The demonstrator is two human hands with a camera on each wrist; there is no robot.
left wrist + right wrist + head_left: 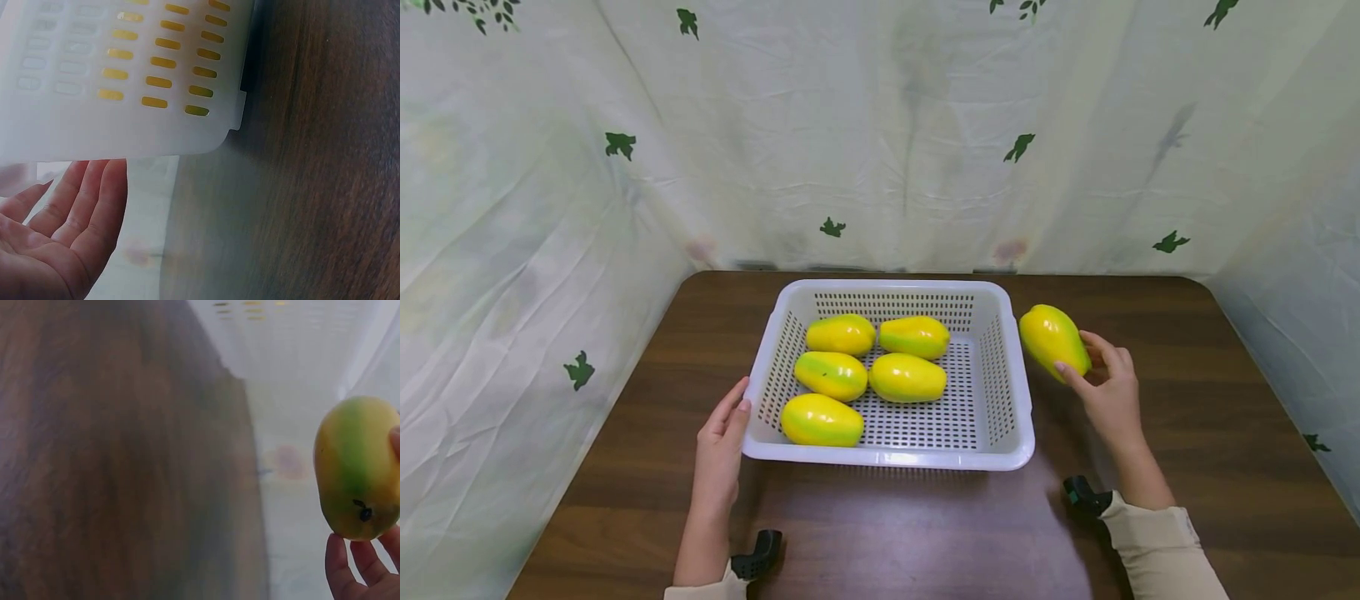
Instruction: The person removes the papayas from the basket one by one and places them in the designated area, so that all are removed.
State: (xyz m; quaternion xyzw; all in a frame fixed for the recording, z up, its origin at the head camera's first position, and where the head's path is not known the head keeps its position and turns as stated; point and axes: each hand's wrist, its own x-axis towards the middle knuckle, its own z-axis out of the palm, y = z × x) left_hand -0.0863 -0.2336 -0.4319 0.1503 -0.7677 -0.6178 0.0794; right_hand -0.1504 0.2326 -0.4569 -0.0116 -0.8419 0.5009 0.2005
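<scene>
A white plastic basket (917, 458) with slotted walls stands on the table and holds several yellow-green papayas (907, 377), mostly in its left and middle part. My left hand (721, 442) is at the basket's left rim, its fairly straight fingers touching the edge from outside; the left wrist view shows these fingers (103, 206) extended against the rim. Right of the basket, my right hand (1108, 387) holds another papaya (1051, 340) between thumb and fingers, off the table. In the right wrist view this papaya (356, 465) shows a green stripe and a dark stem end.
The brown wooden table (910, 533) extends around the basket on every side. A pale curtain (880, 125) with green bird shapes hangs behind and beside it. Black wrist devices (1086, 496) sit near both sleeves.
</scene>
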